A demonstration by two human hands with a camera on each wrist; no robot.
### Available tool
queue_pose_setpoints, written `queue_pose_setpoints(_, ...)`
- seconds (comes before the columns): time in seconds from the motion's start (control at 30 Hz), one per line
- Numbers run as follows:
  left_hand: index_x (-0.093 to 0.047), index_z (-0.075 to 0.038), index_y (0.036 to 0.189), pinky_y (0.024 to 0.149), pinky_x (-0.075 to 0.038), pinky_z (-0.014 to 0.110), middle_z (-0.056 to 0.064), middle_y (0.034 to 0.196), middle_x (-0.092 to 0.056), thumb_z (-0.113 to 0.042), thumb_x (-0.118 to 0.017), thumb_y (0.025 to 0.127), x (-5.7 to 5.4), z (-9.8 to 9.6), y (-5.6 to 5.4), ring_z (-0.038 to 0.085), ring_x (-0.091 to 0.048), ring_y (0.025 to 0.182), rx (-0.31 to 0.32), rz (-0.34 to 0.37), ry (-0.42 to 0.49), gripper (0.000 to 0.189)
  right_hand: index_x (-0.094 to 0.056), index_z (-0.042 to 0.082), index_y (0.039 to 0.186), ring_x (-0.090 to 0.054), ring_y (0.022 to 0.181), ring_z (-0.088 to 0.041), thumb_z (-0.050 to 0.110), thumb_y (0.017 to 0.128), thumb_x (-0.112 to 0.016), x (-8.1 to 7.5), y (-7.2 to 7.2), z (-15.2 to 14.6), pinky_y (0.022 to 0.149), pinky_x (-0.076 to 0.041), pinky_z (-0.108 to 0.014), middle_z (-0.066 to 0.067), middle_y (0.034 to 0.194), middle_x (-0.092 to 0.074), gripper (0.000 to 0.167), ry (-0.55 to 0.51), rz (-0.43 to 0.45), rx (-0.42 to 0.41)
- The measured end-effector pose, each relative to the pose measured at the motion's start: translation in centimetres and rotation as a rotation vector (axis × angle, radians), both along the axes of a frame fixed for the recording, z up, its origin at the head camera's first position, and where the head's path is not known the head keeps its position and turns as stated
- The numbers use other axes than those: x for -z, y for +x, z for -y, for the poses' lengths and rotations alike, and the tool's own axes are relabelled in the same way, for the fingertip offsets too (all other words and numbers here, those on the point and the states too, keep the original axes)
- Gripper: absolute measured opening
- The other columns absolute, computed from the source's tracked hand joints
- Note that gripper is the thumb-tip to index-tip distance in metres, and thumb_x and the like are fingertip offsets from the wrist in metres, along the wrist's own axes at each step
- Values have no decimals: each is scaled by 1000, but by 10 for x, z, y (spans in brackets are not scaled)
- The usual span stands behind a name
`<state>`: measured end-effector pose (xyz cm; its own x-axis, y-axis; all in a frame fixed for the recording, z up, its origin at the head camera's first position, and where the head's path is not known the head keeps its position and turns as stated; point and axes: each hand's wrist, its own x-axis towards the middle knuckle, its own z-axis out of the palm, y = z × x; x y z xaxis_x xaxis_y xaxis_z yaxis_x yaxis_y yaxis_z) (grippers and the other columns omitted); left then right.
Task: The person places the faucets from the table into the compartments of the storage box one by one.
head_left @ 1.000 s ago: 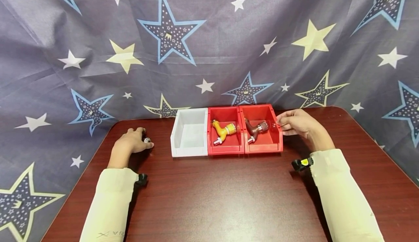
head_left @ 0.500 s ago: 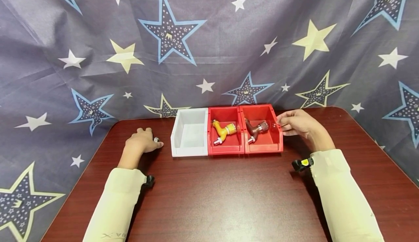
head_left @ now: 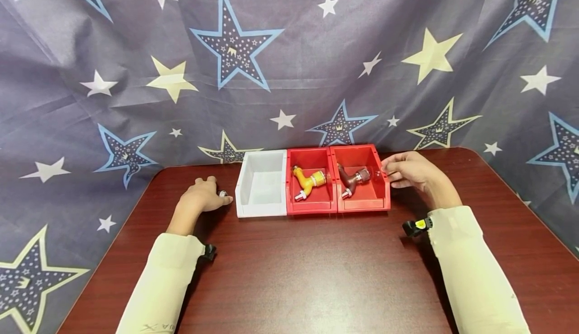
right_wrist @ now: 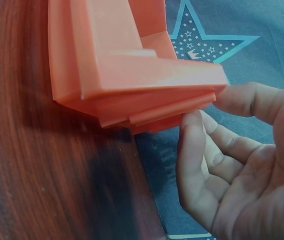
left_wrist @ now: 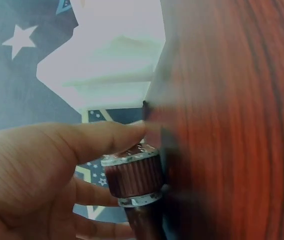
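Observation:
My left hand grips a brown tap with a ribbed collar and silvery rings, low over the table at the left. In the head view the hand hides most of that tap. The white bin stands just right of the thumb tip. My right hand pinches the side of the right-hand red bin, thumb at the rim and fingers under its ledge. Inside this bin lies another brown tap. A yellow tap rests in the middle red bin.
All three bins stand side by side near the back edge of the dark red wooden table. Right behind the table hangs a grey curtain with stars. Both wrists carry small black cameras, the right one with a yellow label.
My left hand has slid rightward with the tap, from the table's left side up close to the white bin. The right hand and the bins have stayed in place.

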<state>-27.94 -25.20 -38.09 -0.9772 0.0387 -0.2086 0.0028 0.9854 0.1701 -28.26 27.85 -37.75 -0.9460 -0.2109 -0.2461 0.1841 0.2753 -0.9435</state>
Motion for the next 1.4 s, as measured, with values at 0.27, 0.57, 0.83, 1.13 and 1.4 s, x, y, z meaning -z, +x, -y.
queue_pose_setpoints(0.27, -43, 2, 132, 90, -45, 68, 37, 124, -43, -43, -71, 85, 0, 1, -1, 59, -50, 114, -20, 17, 24, 71, -54, -10, 126, -67, 73, -9, 7, 99, -55, 1, 0, -2, 72, -59, -33, 5, 81, -69, 32, 19, -9, -1)
queue_pose_setpoints(0.57, -42, -8, 123, 81, -45, 71, 31, 116, -46, -48, -74, 82, 6, 2, -2, 58, -51, 112, -52, 27, 14, 66, -56, -9, 122, -66, 72, -9, 6, 98, -55, 0, 2, 0, 70, -58, -32, 5, 80, -69, 28, 1, -12, -7)
queue_pose_setpoints(0.83, -44, -10, 124, 77, -47, 63, 27, 113, -47, -46, -73, 82, 10, 5, -3, 52, -54, 104, -25, -1, 55, 63, -55, -9, 122, -66, 73, -10, 7, 99, -55, 0, 3, 0, 72, -59, -33, 5, 80, -68, 28, -4, -2, -8)
queue_pose_setpoints(1.13, -42, -10, 128, 74, -47, 63, 29, 117, -45, -47, -72, 84, 9, 5, -3, 55, -53, 105, -14, -46, 87, 65, -55, -8, 122, -67, 73, -9, 8, 99, -55, -1, 3, 1, 72, -59, -33, 5, 80, -68, 27, 3, 0, -7)
queue_pose_setpoints(1.4, -39, -10, 131, 81, -39, 78, 33, 120, -42, -47, -74, 80, 1, -2, -3, 60, -46, 109, -64, -210, 73, 72, -53, -9, 127, -68, 74, -9, 8, 100, -55, 0, 2, 0, 75, -59, -35, 5, 83, -68, 32, 2, 12, -5)
